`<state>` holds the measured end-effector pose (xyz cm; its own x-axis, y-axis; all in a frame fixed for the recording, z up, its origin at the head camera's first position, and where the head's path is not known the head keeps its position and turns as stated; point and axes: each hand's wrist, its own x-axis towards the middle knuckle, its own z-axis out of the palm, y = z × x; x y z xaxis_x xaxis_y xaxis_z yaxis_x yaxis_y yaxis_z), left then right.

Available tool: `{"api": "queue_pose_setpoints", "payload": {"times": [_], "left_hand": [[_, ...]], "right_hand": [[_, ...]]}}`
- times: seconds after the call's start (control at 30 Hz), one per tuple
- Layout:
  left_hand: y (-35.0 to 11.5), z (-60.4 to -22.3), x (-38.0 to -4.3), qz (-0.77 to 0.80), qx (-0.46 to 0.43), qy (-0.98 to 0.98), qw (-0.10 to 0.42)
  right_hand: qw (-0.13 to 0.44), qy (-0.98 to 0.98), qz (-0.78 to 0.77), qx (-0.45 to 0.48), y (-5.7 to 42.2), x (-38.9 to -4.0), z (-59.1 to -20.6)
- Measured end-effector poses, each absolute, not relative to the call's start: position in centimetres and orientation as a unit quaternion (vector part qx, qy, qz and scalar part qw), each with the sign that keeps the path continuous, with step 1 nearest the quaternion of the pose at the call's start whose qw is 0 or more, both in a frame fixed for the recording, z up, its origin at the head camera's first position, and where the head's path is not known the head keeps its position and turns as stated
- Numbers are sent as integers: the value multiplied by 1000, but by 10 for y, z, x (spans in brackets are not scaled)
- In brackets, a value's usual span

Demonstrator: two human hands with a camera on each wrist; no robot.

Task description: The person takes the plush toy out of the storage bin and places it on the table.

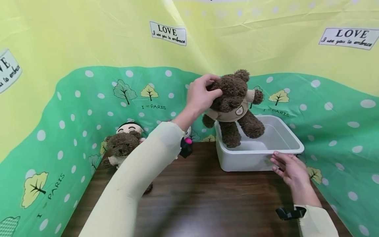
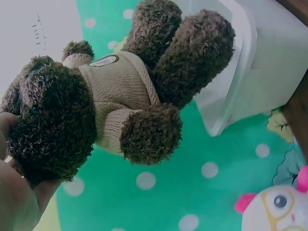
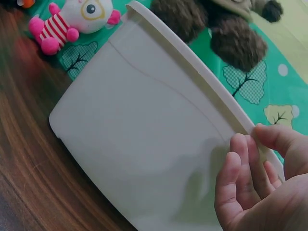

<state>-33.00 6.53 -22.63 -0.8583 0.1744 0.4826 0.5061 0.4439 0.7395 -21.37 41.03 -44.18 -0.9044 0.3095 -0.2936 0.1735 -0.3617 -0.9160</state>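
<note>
My left hand (image 1: pixel 202 93) grips a dark brown teddy bear (image 1: pixel 234 110) by its head. The bear wears a beige knit sweater with a small badge, and it hangs upright over the left part of a pale grey plastic bin (image 1: pixel 247 162). In the left wrist view the fingers and thumb press into the fur on either side of the head. At the bin's front right, my right hand (image 1: pixel 293 169) holds the rim. The right wrist view shows its thumb (image 3: pixel 276 136) at the lip and the fingers curled against the outer wall below.
Left on the dark wooden table (image 1: pixel 189 204) sits another brown teddy bear (image 1: pixel 122 144), partly behind my left arm. A doll with a black headband (image 1: pixel 129 126) is behind it. A pink and white plush toy (image 3: pixel 91 12) stands left of the bin. Patterned green and yellow cloth (image 1: pixel 165 79) surrounds the table.
</note>
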Motion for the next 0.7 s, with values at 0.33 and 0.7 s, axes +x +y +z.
{"api": "queue_pose_setpoints", "payload": {"times": [0.33, 0.7], "left_hand": [[5, -209, -316, -507, -213, -820, 155], [-60, -226, -310, -496, -198, -839, 106]], "right_hand": [[39, -561, 801, -205, 411, -212, -442], [40, -559, 806, -190, 412, -211, -444]]}}
